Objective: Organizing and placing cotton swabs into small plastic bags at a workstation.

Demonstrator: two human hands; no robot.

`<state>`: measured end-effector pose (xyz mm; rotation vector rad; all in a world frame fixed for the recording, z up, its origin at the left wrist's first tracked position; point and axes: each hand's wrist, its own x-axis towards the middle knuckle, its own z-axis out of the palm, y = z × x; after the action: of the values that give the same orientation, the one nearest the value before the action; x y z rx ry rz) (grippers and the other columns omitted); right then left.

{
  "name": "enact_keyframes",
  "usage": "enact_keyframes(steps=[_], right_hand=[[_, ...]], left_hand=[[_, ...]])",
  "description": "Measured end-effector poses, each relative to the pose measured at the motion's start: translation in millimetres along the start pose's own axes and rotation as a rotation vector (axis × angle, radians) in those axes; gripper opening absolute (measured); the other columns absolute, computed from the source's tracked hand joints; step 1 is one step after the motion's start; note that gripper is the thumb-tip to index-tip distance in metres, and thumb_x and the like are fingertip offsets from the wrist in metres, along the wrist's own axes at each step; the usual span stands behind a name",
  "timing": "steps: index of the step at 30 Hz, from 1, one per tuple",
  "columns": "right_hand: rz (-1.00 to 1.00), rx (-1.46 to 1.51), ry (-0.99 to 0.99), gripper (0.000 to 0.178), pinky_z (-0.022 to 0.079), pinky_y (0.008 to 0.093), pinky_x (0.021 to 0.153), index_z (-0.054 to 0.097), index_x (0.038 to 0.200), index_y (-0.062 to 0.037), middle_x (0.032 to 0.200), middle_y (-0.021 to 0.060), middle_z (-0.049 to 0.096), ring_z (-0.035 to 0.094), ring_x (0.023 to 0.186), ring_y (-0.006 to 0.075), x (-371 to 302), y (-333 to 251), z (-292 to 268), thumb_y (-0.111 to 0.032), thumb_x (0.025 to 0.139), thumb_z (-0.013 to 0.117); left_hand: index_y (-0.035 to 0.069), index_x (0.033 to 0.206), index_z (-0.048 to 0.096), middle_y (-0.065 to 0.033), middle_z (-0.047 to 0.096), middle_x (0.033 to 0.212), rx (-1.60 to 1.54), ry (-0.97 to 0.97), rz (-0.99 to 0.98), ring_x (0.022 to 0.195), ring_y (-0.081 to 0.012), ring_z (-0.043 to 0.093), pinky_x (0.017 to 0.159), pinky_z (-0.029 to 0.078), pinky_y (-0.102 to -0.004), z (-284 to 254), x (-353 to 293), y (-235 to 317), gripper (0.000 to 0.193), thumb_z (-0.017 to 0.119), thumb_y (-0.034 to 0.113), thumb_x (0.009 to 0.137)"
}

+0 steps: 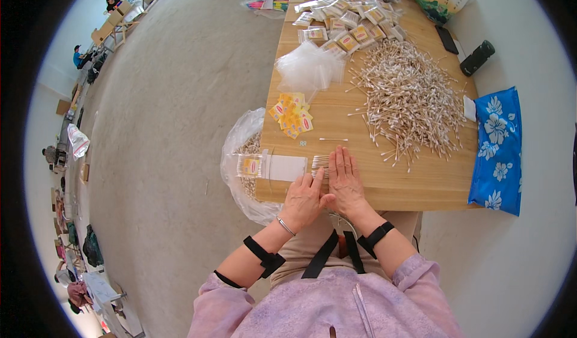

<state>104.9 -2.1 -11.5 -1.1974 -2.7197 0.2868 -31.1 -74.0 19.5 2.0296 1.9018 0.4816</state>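
Observation:
A small row of cotton swabs (pixel 320 162) lies side by side near the table's front edge. My right hand (pixel 347 185) rests flat along the row's right end, fingers stretched out. From the left, my left hand (pixel 302 204) reaches in with its fingers extended, the tips at the row's lower left part. Its thumb touches the side of my right hand. Left of the swabs is a flat white piece (pixel 287 168), and beyond it a clear packet of swabs with a yellow card (pixel 250 166) at the table's left edge. A single swab (pixel 333 139) lies above my hands.
A large heap of loose swabs (pixel 415 97) covers the table's right side. Yellow cards (pixel 292 115), clear bags (pixel 309 66) and filled packets (pixel 354 28) lie farther back. A blue flowered pouch (pixel 496 152) sits at the right edge; a plastic-lined container (pixel 233 152) stands at the left.

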Motion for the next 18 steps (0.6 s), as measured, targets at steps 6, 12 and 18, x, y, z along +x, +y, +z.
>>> enact_keyframes(steps=[6, 12, 18], right_hand=[[-0.002, 0.005, 0.013, 0.091, 0.008, 0.0462, 0.117, 0.017, 0.143, 0.0117, 0.152, 0.0273, 0.014, 0.01, 0.144, 0.0391, 0.0, 0.1, 0.8, -0.034, 0.074, 0.054], [-0.012, 0.046, 0.041, 0.091, 0.009, 0.0472, 0.117, 0.018, 0.142, 0.0123, 0.151, 0.0284, 0.016, 0.011, 0.143, 0.0394, -0.5, 0.4, 0.5, -0.034, 0.073, 0.053], [0.001, 0.039, 0.061, 0.089, 0.008, 0.0479, 0.117, 0.02, 0.142, 0.0122, 0.151, 0.0286, 0.016, 0.011, 0.144, 0.0392, -0.8, 2.4, 6.4, -0.034, 0.074, 0.052]], left_hand=[[-0.003, 0.139, 0.036, -0.0201, 0.054, 0.102, -0.062, -0.044, -0.059, 0.094, -0.0348, 0.053, 0.085, 0.044, -0.0415, -3.4, 6.7, 0.5, 0.072, 0.058, 0.043, 0.088], [-0.005, 0.138, 0.036, -0.0189, 0.056, 0.097, 0.018, 0.003, 0.021, 0.09, -0.0326, 0.054, 0.083, 0.044, -0.039, 1.1, 5.7, -3.2, 0.073, 0.057, 0.042, 0.088], [-0.003, 0.14, 0.034, -0.0238, 0.057, 0.106, -0.107, -0.056, -0.074, 0.098, -0.038, 0.055, 0.086, 0.045, -0.0425, -5.5, 13.5, 0.0, 0.072, 0.056, 0.044, 0.09]])
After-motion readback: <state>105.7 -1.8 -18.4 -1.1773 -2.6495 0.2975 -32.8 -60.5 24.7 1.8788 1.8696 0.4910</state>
